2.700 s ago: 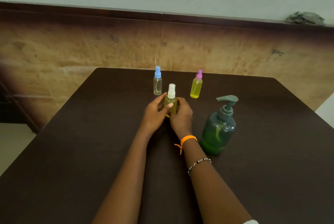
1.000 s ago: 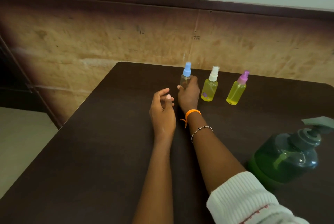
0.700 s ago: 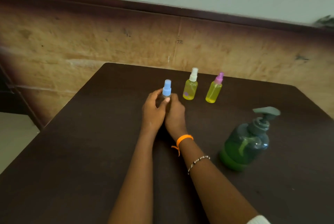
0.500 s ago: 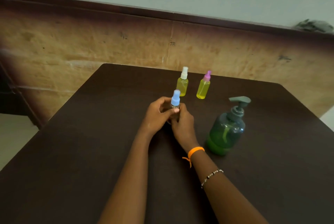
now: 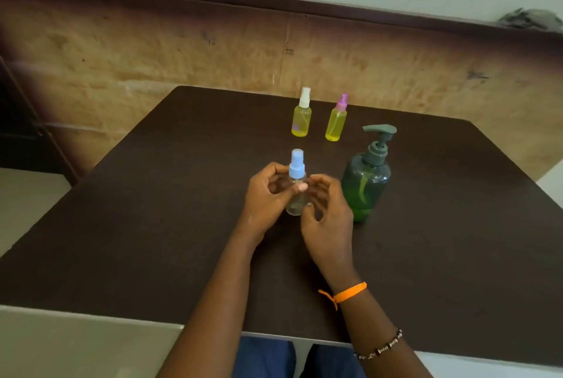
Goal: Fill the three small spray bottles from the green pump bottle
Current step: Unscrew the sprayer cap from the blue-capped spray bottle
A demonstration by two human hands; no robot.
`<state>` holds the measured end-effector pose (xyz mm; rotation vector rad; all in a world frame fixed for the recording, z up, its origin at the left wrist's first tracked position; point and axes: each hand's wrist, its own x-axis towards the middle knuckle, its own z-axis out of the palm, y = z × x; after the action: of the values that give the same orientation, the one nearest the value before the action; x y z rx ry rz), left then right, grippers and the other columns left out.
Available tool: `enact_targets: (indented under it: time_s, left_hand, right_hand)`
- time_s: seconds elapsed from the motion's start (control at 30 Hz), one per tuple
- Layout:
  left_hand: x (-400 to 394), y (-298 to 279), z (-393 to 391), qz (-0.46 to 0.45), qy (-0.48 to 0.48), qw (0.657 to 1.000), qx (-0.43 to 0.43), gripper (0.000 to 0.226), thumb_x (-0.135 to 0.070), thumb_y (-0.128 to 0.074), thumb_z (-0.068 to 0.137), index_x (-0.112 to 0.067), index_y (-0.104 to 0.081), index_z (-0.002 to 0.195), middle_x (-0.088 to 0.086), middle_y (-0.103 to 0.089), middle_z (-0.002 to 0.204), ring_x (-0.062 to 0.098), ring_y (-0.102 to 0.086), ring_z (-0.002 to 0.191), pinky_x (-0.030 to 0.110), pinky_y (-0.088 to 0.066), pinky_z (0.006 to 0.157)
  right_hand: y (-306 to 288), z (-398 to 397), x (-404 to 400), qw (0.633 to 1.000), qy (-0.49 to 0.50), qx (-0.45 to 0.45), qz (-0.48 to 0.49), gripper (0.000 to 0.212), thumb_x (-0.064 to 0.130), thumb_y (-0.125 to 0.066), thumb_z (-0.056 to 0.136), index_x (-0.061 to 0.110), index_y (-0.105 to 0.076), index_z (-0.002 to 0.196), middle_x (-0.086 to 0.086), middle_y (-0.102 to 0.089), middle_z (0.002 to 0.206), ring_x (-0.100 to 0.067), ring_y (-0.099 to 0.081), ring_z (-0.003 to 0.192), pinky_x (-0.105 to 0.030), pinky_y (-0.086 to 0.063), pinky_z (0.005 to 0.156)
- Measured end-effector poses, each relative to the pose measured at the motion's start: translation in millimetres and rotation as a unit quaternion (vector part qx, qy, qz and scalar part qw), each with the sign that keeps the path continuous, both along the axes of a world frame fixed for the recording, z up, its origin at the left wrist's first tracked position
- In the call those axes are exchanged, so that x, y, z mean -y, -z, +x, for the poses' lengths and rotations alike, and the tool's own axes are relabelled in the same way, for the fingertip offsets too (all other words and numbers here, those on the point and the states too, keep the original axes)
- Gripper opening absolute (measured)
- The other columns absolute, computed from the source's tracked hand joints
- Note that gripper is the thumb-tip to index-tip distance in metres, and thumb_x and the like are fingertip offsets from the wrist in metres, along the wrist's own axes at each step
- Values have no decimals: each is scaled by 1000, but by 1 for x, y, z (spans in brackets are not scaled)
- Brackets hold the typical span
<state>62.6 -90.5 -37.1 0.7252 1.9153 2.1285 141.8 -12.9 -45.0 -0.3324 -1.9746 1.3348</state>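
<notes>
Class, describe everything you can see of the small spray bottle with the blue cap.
The blue-capped spray bottle has a clear, see-through plastic-looking body that appears empty and a pale blue spray top screwed on. It is upright over the dark table, just left of the green pump bottle. The left hand grips its body, thumb across the front; the right hand is close beside it, fingers curled, contact unclear.
</notes>
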Motion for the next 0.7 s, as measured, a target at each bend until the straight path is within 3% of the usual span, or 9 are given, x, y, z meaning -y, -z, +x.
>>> enact_targets:
  time_s: [0.1,0.2,0.37,0.53,0.7]
  left_hand:
    - [-3,0,1,-19,5,999,-44,28,0,-78,69,-17,-63,86,-10,-69,80,4,-65,77,20,-53,71]
    - [-6,2,2,-39,10,994,-101,33,3,-78,67,-21,-57,76,-18,-63,70,0,-58,69,19,-49,65]
    - [-7,2,4,-46,13,991,-126,35,-1,-80,62,-23,-53,70,-20,-62,65,-5,-57,64,15,-48,67]
    - [-1,-1,2,-26,48,994,-98,25,-6,-76,57,-20,-63,74,-13,-68,70,1,-63,72,21,-52,70]
    - [0,-4,4,0,52,994,-96,32,-2,-73,60,-23,-67,84,-14,-72,81,3,-67,82,18,-51,74]
  right_hand:
    - [-6,4,2,997,39,-58,18,27,1,-55,88,14,-54,112,5,-62,104,-5,-61,94,-15,-49,80]
    - [-10,2,0,993,86,-74,33,26,17,-70,82,18,-54,103,2,-61,96,-8,-57,75,-12,-46,65]
    - [-12,2,-4,990,116,-83,22,22,17,-76,76,17,-56,86,4,-53,72,-10,-46,60,-13,-40,57]
    - [-13,6,-4,996,49,-75,12,20,11,-69,81,18,-61,98,6,-62,82,-6,-53,67,-13,-44,63]
    - [-14,8,-3,997,-3,-83,12,27,13,-57,87,19,-58,113,1,-65,109,-9,-62,98,-24,-52,81]
